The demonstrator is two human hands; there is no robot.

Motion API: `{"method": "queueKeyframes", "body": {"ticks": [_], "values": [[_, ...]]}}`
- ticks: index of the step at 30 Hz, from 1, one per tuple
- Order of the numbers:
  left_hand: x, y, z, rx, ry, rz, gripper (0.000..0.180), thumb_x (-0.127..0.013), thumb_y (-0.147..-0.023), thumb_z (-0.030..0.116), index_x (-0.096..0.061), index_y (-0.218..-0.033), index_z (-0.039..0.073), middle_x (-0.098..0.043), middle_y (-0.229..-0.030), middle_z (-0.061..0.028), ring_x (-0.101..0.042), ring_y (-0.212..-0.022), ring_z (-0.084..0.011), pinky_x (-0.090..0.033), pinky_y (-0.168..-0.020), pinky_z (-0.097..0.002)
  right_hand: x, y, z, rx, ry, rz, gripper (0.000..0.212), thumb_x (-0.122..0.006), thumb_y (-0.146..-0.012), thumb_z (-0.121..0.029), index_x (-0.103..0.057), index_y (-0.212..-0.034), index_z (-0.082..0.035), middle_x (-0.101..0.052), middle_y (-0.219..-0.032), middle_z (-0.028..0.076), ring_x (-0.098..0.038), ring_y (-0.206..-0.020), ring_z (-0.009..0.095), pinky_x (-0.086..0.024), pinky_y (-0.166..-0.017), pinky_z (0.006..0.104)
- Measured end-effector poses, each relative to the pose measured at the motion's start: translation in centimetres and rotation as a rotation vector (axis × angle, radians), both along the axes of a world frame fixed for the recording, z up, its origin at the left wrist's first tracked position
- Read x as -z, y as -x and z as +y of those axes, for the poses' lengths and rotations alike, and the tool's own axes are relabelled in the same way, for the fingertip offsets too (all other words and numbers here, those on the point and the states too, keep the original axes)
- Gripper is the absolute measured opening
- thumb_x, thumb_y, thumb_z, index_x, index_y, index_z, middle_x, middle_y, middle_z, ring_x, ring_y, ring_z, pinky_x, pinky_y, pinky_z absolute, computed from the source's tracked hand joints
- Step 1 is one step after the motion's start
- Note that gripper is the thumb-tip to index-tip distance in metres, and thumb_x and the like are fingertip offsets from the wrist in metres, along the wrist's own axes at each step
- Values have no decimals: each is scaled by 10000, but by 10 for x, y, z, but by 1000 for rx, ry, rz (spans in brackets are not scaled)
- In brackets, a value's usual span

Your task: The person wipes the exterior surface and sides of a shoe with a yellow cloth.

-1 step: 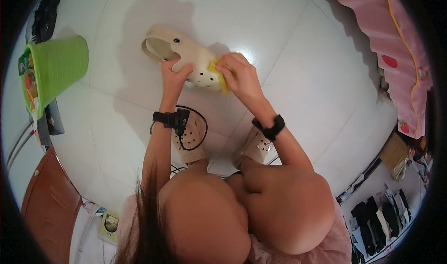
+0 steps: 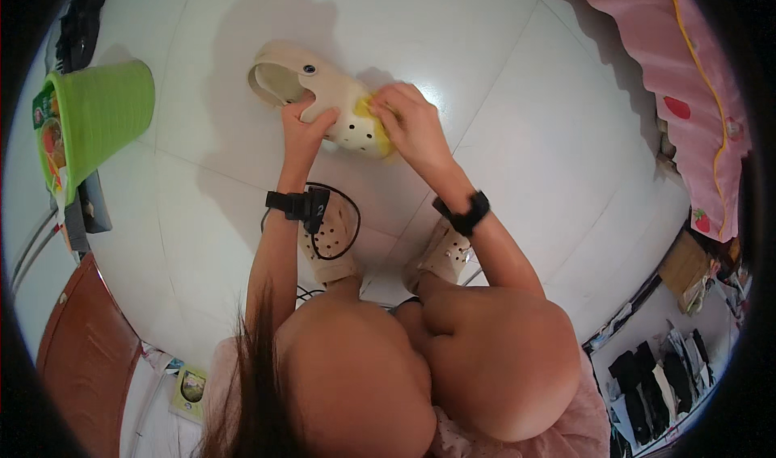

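Observation:
A cream clog [image 2: 339, 102] with round holes in its toe is held above the tiled floor, its heel strap toward the upper left. My left hand [image 2: 302, 128] grips its side edge at the foot opening, thumb on the outside. Against the toe, my right hand [image 2: 411, 122] pinches a thin yellow cloth [image 2: 378, 124] with its fingers drawn together. The cloth is spread over the toe end and blurred by motion. Part of it is hidden by the right fingers.
My feet wear matching clogs [image 2: 333, 236] below the hands. A black cable [image 2: 358, 215] loops by my left wrist. At the left stands a green bin [image 2: 109, 118], with a brown door [image 2: 89, 329] below it. A pink curtain [image 2: 647, 29] hangs at the right.
My right hand has shifted slightly left and up along the toe, and the yellow cloth has moved with it. The left hand and clog stay nearly in place.

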State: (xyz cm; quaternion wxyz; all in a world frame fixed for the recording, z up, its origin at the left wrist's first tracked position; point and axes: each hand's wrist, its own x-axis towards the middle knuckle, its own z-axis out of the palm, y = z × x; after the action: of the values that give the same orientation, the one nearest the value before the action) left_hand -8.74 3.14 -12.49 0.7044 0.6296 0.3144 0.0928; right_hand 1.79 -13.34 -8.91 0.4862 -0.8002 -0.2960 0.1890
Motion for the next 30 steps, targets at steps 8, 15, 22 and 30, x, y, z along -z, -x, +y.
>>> {"method": "queueKeyframes", "body": {"ticks": [8, 15, 22, 30], "values": [[4, -1, 6, 75, -174, -118, 124, -664, -726, 23, -644, -763, -94, -636, -793, -17, -572, -719, -99, -460, -652, -260, 8, 19, -26, -2, 19, 190, 85, -625, -877, -63, -631, -922, 9, -631, -935, 138, -613, -826, 329, -503, -733, 365], [7, -9, -1, -21, 31, -67, 89, -653, -683, -3, -644, -738, -73, -619, -768, -19, -534, -674, -90, -427, -630, -255, 16, 2, 8, 65, -18, 176, 87, -626, -884, -70, -624, -916, 12, -628, -936, 129, -617, -831, 319, -515, -730, 355], [10, -1, -3, -53, 67, -102, 80, -645, -677, -10, -585, -650, -57, -576, -713, 5, -508, -650, -87, -409, -616, -248, 5, 36, -27, -77, -46, 54, 92, -651, -882, -59, -626, -939, 8, -650, -984, 110, -627, -892, 259, -516, -783, 335], [19, 8, 7, -40, 134, -107, 95, -649, -667, -16, -566, -650, -58, -564, -705, -2, -507, -680, -100, -404, -630, -256, 12, 33, -1, -22, -90, 5, 91, -652, -850, -35, -607, -906, 21, -616, -941, 144, -590, -894, 337, -504, -778, 387]]}}
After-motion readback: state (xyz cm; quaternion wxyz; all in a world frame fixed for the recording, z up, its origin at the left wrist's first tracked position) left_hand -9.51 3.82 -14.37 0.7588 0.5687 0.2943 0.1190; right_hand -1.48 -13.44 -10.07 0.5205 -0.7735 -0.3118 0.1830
